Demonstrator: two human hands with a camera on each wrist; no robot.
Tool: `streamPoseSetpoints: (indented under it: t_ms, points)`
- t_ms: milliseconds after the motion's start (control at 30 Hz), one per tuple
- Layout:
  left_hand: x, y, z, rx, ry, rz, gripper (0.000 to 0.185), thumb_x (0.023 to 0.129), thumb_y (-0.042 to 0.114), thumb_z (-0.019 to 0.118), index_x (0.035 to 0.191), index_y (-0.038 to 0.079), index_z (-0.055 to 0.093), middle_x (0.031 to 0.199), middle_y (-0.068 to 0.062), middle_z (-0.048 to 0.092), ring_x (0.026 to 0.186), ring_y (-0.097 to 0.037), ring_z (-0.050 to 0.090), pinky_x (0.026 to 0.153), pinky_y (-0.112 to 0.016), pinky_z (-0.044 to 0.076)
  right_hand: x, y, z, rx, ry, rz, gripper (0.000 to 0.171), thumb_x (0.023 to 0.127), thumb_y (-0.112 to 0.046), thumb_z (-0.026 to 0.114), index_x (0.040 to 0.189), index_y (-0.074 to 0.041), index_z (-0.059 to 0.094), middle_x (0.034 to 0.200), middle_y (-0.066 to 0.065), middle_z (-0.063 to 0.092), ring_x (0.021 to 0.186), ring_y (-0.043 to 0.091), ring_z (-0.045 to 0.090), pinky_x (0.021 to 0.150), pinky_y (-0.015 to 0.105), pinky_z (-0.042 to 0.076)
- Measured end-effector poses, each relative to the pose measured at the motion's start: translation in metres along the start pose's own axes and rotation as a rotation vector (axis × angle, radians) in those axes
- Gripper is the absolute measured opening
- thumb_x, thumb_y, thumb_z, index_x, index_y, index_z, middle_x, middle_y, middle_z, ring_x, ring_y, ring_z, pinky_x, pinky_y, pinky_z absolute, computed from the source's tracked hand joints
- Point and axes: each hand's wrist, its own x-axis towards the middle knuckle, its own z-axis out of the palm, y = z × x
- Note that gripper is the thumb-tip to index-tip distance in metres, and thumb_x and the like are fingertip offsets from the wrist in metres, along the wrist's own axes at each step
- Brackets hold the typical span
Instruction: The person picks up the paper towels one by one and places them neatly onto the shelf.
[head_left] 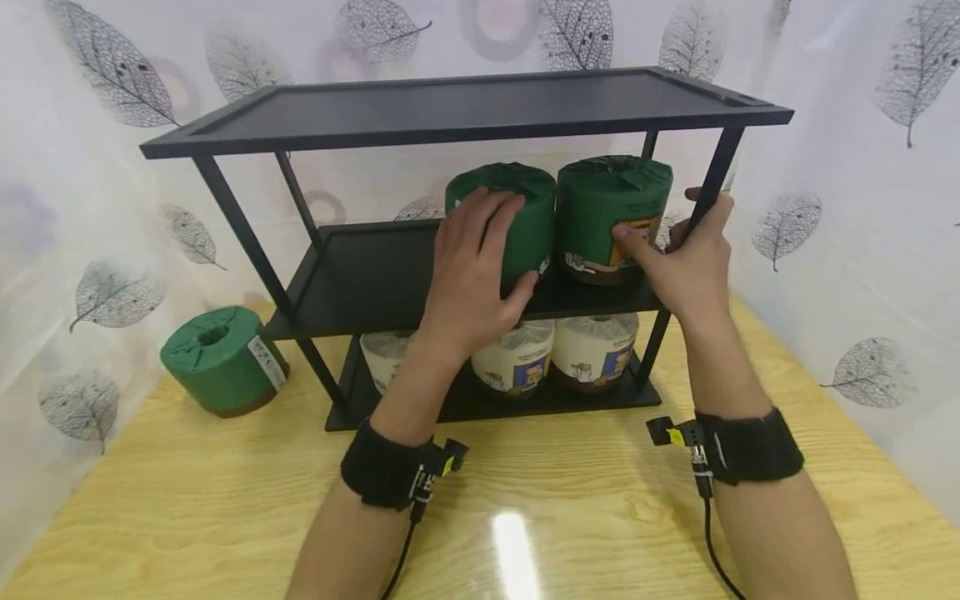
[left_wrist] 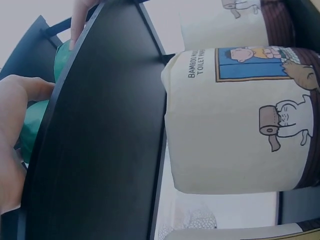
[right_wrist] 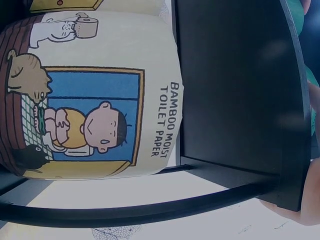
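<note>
Two green-wrapped toilet paper rolls stand side by side on the right part of the black rack's middle shelf (head_left: 360, 271). My left hand (head_left: 468, 292) holds the left green roll (head_left: 528, 229), fingers over its front and top, thumb near its lower right side. My right hand (head_left: 693, 267) is at the rack's right front post. Its thumb touches the front of the right green roll (head_left: 592, 221), while the other fingers reach around beside the post and are partly hidden. In the wrist views the shelf covers much of both green rolls.
Cream toilet paper rolls stand on the bottom shelf, including a middle one (head_left: 513, 358) and a right one (head_left: 596, 354). Another green roll (head_left: 221, 358) sits on the wooden table (head_left: 585, 500), left of the rack. The top shelf (head_left: 465, 104) overhangs both hands. A leaf-patterned curtain (head_left: 847, 275) surrounds the table.
</note>
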Motion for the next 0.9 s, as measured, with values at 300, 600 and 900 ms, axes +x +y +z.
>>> streamPoseSetpoints:
  t_ms: [300,600,900]
  points:
    - [-0.001,-0.009,-0.003,-0.085,0.058,0.035,0.062,0.088,0.024,0.071,0.140,0.000,0.047,0.143,-0.018,0.046,0.144,-0.037,0.034,0.124,-0.039,0.017,-0.001,-0.001,0.003,0.005,0.003,-0.006,0.078,0.079,-0.053,0.076,0.136,-0.020,0.035,0.073,0.000,0.035,0.058,0.014,0.034,0.056,0.031,0.031]
    - [0.001,-0.012,-0.004,-0.098,0.046,0.035,0.061,0.088,0.024,0.069,0.139,0.000,0.047,0.143,-0.019,0.046,0.143,-0.035,0.035,0.124,-0.035,0.014,0.000,0.000,0.002,-0.005,0.000,0.001,0.077,0.080,-0.052,0.075,0.136,-0.020,0.034,0.075,0.000,0.036,0.060,0.015,0.034,0.058,0.032,0.030]
    - [0.000,0.004,-0.008,0.009,0.036,-0.015,0.073,0.088,0.030,0.072,0.147,0.002,0.040,0.153,-0.017,0.037,0.150,-0.034,0.024,0.121,-0.058,0.016,0.000,-0.001,0.001,-0.016,0.000,-0.004,0.077,0.081,-0.052,0.075,0.137,-0.020,0.033,0.074,0.000,0.037,0.059,0.015,0.035,0.057,0.032,0.030]
